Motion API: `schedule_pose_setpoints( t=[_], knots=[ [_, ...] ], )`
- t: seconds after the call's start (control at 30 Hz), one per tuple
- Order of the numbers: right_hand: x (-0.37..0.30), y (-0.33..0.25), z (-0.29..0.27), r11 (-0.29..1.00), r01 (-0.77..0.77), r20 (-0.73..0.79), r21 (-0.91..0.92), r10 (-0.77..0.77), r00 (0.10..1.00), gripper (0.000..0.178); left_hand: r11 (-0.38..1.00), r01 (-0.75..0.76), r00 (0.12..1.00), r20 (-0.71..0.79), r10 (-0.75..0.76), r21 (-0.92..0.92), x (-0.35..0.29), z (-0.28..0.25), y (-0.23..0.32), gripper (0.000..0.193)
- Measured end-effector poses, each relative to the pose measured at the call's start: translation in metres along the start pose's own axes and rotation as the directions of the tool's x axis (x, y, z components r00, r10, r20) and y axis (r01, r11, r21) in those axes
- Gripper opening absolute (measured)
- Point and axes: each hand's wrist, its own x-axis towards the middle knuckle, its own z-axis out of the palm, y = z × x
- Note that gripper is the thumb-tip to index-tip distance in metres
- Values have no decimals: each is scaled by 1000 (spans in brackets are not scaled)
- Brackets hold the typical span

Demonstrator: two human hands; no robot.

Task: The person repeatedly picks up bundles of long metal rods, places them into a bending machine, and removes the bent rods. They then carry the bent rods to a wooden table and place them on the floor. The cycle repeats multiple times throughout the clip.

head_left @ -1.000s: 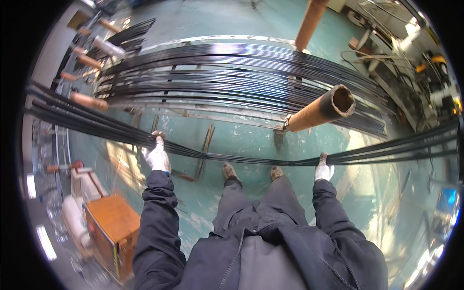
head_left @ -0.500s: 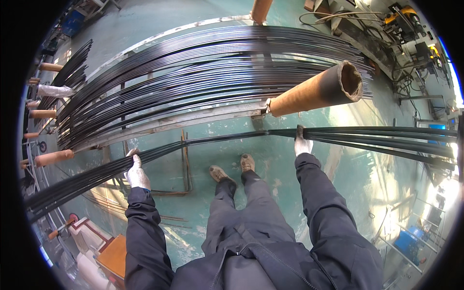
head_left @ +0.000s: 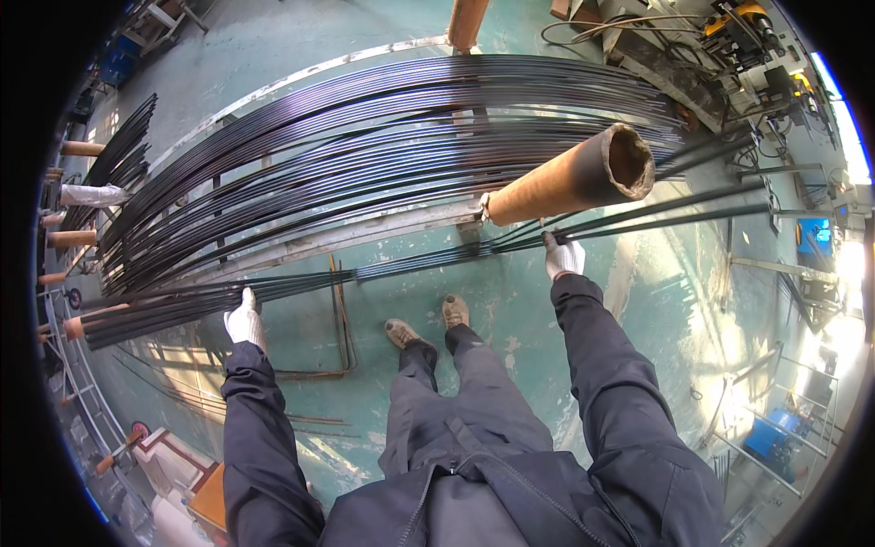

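Note:
A bundle of long thin black rods (head_left: 419, 265) stretches across in front of me, above the floor and on the near side of the rack. My left hand (head_left: 244, 325), in a white knit glove, is closed around its left part, thumb on top. Farther right, my right hand (head_left: 564, 258), in a glove with dark fingertips, grips the same bundle. Beyond that hand the rods fan apart, and some pass behind a brown tube (head_left: 565, 178) with a blackened open end. Many similar rods (head_left: 365, 155) lie side by side on the rack just beyond.
The rack's pale metal bar (head_left: 337, 239) runs along its near side. Another brown post (head_left: 467, 23) rises at the far side. Bent rusty bars (head_left: 346, 319) lie near my shoes. Machinery with cables (head_left: 743, 36) stands at far right, a blue box (head_left: 775, 432) at near right.
Both hands have carried the rod bundle slightly away from me, toward the rack. Its right ends have swung far and inward and spread wider apart. The view has shifted a little.

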Motion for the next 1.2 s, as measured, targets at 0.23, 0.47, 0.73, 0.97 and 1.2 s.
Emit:
schedule_pose_setpoints(
  t=[0.23,0.47,0.73,0.97,1.2],
  knots=[
    [16,-2,4,995,49,-15,-91,-50,999,38,999,-19,995,-95,16,-33,36,24,-8,30],
    [4,12,16,973,106,-41,203,-100,994,11,985,-167,984,-50,169,34,-1,26,-5,11],
    [-24,29,-22,944,299,-69,143,-291,954,17,980,-191,981,-57,188,-57,-79,-10,38,7],
    [-61,-28,-111,809,473,-113,348,-465,878,31,911,-409,889,-248,384,-56,-200,-148,111,18],
    [-153,-234,-166,543,438,-43,716,-593,804,22,923,-308,902,-380,205,-233,-299,-342,10,20]
  ],
)
